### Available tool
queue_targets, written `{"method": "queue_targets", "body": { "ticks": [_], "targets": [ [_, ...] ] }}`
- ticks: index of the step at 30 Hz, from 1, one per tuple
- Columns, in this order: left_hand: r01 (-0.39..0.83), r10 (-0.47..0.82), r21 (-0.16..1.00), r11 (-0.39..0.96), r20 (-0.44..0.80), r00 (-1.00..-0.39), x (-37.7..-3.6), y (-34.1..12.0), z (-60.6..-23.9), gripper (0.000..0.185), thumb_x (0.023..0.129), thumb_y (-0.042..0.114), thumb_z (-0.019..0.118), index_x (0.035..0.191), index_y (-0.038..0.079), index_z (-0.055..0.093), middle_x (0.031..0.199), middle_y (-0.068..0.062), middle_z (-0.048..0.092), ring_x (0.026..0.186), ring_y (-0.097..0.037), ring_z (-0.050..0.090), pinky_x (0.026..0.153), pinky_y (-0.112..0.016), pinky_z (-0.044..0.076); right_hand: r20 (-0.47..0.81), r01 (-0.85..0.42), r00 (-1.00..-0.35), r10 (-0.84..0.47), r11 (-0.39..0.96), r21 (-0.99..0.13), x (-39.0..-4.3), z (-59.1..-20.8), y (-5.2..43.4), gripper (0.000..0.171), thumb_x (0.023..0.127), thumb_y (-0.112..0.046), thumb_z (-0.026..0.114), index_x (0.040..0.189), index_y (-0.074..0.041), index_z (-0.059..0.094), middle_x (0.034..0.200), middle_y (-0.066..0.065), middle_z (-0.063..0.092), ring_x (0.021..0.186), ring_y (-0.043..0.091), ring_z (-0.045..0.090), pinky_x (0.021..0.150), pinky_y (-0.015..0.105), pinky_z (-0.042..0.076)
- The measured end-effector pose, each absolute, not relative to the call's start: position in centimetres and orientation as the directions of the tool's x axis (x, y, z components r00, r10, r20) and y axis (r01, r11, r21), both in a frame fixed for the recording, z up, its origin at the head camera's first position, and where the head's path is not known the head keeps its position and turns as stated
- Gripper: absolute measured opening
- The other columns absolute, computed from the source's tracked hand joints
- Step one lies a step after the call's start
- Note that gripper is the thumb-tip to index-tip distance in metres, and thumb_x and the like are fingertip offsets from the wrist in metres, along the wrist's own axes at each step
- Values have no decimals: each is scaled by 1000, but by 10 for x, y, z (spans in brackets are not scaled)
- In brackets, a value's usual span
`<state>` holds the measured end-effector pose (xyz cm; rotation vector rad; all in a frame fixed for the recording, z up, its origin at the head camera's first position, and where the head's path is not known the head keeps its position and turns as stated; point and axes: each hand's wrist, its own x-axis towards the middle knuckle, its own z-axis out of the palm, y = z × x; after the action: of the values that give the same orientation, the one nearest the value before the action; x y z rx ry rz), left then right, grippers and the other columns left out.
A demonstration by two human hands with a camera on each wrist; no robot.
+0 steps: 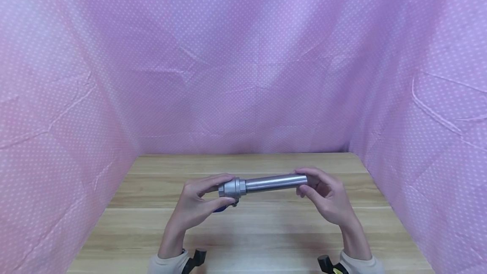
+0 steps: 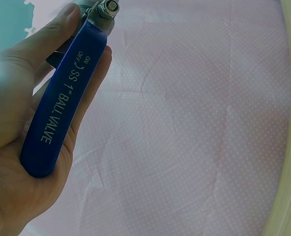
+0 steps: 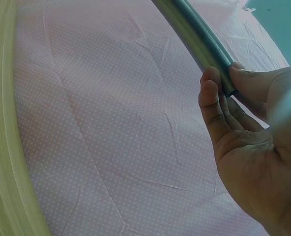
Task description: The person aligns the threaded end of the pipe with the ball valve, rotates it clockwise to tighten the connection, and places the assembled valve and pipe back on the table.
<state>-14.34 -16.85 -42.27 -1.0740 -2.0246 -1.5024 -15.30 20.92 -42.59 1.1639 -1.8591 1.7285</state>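
A steel ball valve (image 1: 232,187) is held by my left hand (image 1: 198,202), thumb on the near side and fingers over the far side. Its blue lever handle (image 2: 64,103), printed "SS 1" BALL VALVE", points back into the left palm in the left wrist view. From the valve's right end runs a smooth steel pipe (image 1: 275,182), tilted slightly up to the right, its left end meeting the valve's hex collar. My right hand (image 1: 328,195) pinches the pipe's free end between thumb and fingertips. In the right wrist view that pipe end (image 3: 219,73) sits between thumb and curled fingers.
Below the hands lies a light wooden table (image 1: 262,240). Pink dotted cloth (image 1: 243,75) hangs behind it and along both sides. Black wrist mounts (image 1: 199,257) show at the light sleeves (image 1: 169,264).
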Motion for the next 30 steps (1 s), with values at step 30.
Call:
{"method": "queue_targets", "body": {
  "ticks": [30],
  "targets": [
    [772, 353, 625, 115, 700, -620, -146, -164, -420, 57, 79, -11, 98, 131, 1, 81, 128, -23, 84, 128, -10, 78, 100, -26, 71, 722, -753, -610, -325, -44, -656, -154, -428, 215, 49, 89, 36, 62, 134, 15, 67, 93, 15, 76, 83, 11, 75, 71, 22, 68]
  ]
}}
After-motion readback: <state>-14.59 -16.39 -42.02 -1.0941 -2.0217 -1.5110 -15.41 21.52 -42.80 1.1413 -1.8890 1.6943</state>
